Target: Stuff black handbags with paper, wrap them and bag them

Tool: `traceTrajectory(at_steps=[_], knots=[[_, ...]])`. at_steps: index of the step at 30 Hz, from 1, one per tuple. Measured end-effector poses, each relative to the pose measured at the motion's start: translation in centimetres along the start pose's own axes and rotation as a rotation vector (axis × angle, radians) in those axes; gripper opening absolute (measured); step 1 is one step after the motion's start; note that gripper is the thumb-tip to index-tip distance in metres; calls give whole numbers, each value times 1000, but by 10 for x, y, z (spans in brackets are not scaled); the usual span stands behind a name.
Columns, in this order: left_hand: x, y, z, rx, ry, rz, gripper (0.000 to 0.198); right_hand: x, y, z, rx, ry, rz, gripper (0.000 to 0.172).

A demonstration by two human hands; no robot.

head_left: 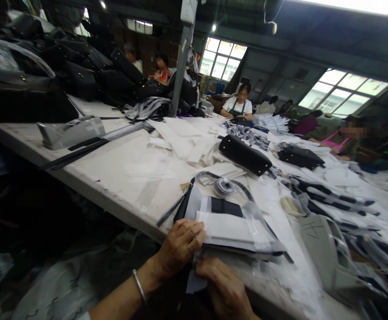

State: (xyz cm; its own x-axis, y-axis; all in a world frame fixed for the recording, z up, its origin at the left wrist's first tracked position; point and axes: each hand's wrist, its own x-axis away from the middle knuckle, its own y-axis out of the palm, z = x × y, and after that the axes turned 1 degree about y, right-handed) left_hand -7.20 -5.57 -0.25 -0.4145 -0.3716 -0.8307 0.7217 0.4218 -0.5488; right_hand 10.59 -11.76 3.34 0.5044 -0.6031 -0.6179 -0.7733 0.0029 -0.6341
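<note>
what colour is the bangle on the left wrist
The bangle is silver, seen in the head view.

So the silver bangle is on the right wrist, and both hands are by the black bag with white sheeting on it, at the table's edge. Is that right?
Not quite: the head view shows the silver bangle on the left wrist. The left hand and right hand are indeed by the black bag with white sheeting, at the table's edge.
</note>
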Motion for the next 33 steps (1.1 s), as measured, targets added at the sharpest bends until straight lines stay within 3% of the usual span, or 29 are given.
traceTrajectory(at_steps=[4,8,15,21,24,27,29,33], knots=[[1,2,1,-4,-21,32,23,-9,-7,-3,22,3,4,27],[3,4,1,15,-23,63,23,-3,-2,-1,59,-11,-76,19],[7,11,-1,22,-15,76,23,0,-6,-1,-23,87,-80,14],[-1,-10,-3,144,-10,-89,28,-32,-25,0,116,110,33,20],[-4,-18,0,174,-30,-133,31,-49,-26,2,235,18,30,16],[-5,-12,2,122,-48,16,23,-59,-29,8,253,5,-56,9],[-5,-4,4,82,-47,119,25,-62,-34,19,234,99,-83,13],[-8,6,5,43,-45,161,28,-64,-41,62,440,260,-80,26]])
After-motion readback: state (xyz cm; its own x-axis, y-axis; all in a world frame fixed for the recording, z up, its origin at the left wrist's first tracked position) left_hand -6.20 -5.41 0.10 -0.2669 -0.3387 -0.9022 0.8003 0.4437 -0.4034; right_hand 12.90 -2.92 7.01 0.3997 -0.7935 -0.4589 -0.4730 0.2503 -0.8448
